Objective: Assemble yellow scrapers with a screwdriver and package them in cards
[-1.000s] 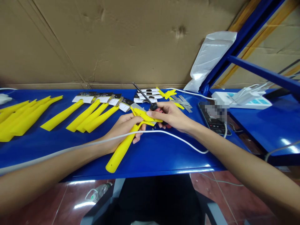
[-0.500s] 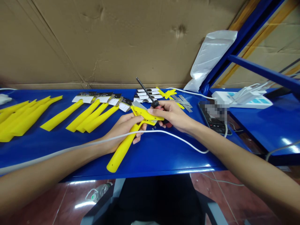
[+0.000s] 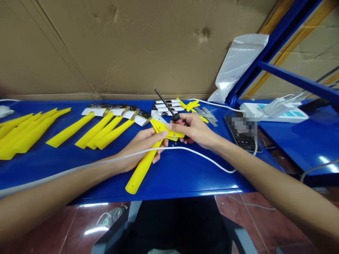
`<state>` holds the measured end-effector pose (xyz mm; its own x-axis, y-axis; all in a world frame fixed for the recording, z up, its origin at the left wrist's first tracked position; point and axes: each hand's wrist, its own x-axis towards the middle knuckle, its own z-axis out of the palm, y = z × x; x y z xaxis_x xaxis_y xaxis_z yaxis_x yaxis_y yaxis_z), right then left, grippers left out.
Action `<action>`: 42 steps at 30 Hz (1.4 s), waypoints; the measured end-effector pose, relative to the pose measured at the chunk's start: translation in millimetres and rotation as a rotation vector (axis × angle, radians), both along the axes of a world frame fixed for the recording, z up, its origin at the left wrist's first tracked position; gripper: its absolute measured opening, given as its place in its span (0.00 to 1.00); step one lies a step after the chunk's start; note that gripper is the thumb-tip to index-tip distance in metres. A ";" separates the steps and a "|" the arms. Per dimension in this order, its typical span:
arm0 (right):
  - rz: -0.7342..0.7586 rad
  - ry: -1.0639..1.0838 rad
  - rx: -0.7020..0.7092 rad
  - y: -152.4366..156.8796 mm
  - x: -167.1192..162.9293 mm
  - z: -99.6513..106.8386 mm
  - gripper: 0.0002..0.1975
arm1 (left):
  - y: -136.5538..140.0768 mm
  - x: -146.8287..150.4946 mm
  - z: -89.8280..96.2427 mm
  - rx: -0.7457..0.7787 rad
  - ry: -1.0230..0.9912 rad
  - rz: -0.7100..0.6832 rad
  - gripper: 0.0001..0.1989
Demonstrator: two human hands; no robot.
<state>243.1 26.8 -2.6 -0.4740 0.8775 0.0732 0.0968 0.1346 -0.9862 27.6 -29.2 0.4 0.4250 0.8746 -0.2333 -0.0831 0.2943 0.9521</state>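
My left hand (image 3: 141,144) is closed around the neck of a yellow scraper (image 3: 139,173), whose long handle slants down toward the table's front edge. At its head, a metal blade (image 3: 158,118) sticks out from under a flat yellow cover piece (image 3: 160,127), with my left thumb pressing on it. My right hand (image 3: 197,129) grips a screwdriver (image 3: 166,104) by its red and black handle, shaft pointing up and left. Its fingers also touch the right end of the cover piece. Small nuts (image 3: 174,144) lie just below the scraper head.
Yellow handles with black-and-white cards (image 3: 116,125) lie left of my hands, and more yellow handles (image 3: 34,134) farther left. Behind are stacked cards (image 3: 166,106), small yellow pieces (image 3: 191,105) and metal blades (image 3: 209,115). A white cable (image 3: 190,151) crosses over my left forearm. A phone (image 3: 242,134) and power strip (image 3: 275,112) are right.
The yellow cover piece has swung from an angle to lie more in line over the scraper head. More blade shows at the top, and the handle's lower end has shifted slightly right.
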 end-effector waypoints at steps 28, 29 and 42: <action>-0.001 -0.005 -0.028 0.4 1.4 2.5 0.17 | -0.5 1.0 1.1 -0.071 0.004 0.014 0.18; -0.004 -0.003 -0.031 0.4 1.5 2.6 0.17 | -0.6 1.0 0.9 -0.068 0.001 0.017 0.18; 0.010 -0.022 -0.031 -1.0 0.7 3.7 0.18 | -0.6 2.6 2.4 -0.023 -0.021 0.043 0.19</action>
